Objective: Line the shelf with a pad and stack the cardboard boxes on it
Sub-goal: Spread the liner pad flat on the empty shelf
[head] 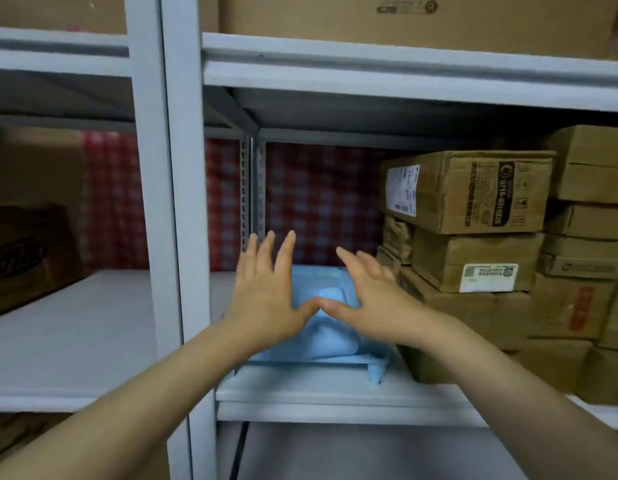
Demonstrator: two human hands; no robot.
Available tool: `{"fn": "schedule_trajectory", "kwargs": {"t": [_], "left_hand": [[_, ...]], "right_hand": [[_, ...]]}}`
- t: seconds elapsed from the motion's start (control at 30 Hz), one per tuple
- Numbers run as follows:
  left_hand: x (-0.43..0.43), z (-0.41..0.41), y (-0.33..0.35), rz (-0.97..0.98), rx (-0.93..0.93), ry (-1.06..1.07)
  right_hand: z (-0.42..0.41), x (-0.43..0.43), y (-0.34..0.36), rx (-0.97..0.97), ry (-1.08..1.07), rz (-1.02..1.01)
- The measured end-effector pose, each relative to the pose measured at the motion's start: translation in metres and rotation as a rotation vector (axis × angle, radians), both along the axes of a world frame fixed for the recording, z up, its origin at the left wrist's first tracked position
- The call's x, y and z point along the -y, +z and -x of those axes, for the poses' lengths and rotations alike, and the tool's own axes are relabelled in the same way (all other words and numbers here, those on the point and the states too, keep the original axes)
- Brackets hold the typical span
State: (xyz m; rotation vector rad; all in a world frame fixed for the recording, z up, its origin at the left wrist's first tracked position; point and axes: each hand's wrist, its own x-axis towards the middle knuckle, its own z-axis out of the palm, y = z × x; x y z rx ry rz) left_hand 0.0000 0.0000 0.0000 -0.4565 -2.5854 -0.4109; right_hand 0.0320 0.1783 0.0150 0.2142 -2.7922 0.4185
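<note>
A light blue pad lies rumpled on the grey metal shelf, in the free left part of the bay. My left hand and my right hand hover flat over it with fingers spread and thumbs touching. Both hold nothing; whether the palms touch the pad is unclear. A stack of cardboard boxes fills the right part of the same shelf, close to my right hand. One corner of the pad hangs over the shelf's front lip.
A grey upright post stands just left of my hands. Beyond it, the neighbouring bay holds a dark box. More cardboard boxes sit on the shelf above. A red checked cloth covers the back.
</note>
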Motion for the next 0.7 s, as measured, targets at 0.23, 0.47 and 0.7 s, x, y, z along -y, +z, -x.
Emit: {"fn": "schedule_trajectory", "kwargs": {"t": [0.23, 0.47, 0.7], "left_hand": [[0.012, 0.007, -0.036, -0.349, 0.563, -0.110], [0.008, 0.009, -0.030, -0.336, 0.026, -0.071], [0.000, 0.021, -0.034, -0.340, -0.008, -0.077]], "right_hand": [[0.017, 0.003, -0.033, 0.191, 0.023, 0.280], [0.032, 0.004, -0.032, -0.008, 0.065, 0.410], [0.041, -0.006, -0.027, -0.025, 0.112, 0.378]]}}
